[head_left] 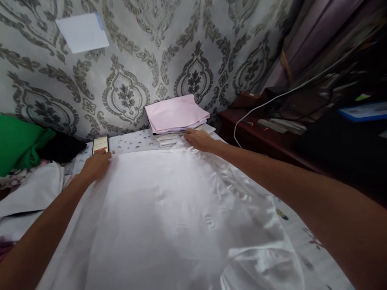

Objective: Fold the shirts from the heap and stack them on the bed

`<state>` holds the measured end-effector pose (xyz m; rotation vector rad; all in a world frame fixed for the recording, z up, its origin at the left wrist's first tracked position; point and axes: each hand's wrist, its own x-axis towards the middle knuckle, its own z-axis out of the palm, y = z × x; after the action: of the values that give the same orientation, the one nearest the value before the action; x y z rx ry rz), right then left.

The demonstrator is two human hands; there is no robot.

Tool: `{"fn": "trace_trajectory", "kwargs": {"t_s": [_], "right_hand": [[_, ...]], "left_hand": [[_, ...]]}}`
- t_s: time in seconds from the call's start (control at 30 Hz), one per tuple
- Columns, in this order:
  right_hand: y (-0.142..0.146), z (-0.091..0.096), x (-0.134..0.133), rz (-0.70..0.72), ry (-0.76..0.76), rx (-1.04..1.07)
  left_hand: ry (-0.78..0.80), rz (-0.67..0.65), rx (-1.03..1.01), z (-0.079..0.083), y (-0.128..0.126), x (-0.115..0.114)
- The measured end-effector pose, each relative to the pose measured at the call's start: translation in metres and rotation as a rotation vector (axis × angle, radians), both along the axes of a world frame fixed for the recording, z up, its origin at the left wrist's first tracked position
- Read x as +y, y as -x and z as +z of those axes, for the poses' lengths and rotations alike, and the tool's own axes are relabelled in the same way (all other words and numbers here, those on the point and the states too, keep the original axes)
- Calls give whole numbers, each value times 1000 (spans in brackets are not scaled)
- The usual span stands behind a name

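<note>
A shiny white satin cloth is spread over the surface in front of me, smooth on the left and creased along its right side. A small raised mark shows right of its middle, and a loose fold lies at the lower right. My left hand is closed on the cloth's far left corner, just below a phone with a lit screen. At the far right corner my right hand pinches the edge, close against a stack of folded cloths topped by a pink folded cloth.
A green cloth, a black cloth and white fabric are heaped at the left. Patterned wallpaper rises behind. To the right stands a dark red piece of furniture, crossed by a white cable.
</note>
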<state>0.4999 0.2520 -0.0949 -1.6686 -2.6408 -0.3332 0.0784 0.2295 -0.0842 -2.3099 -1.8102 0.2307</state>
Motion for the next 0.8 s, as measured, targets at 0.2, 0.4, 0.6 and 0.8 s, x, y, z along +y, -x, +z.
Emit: {"fn": "trace_trajectory", "kwargs": {"t_s": [0.2,0.4,0.6,0.8], "right_hand": [[3,2,2,-12,48,10],[5,12,-7,-81,-2,79],[-7,48,-34,-99,-56,141],[-11,79,-100,-80,-17,284]], "left_hand": [[4,80,-14,4,-5,-16],[1,98,18,11,-5,-29],[-2,94,38,30,-7,-45],[-52,53,44,48,-5,-89]]}}
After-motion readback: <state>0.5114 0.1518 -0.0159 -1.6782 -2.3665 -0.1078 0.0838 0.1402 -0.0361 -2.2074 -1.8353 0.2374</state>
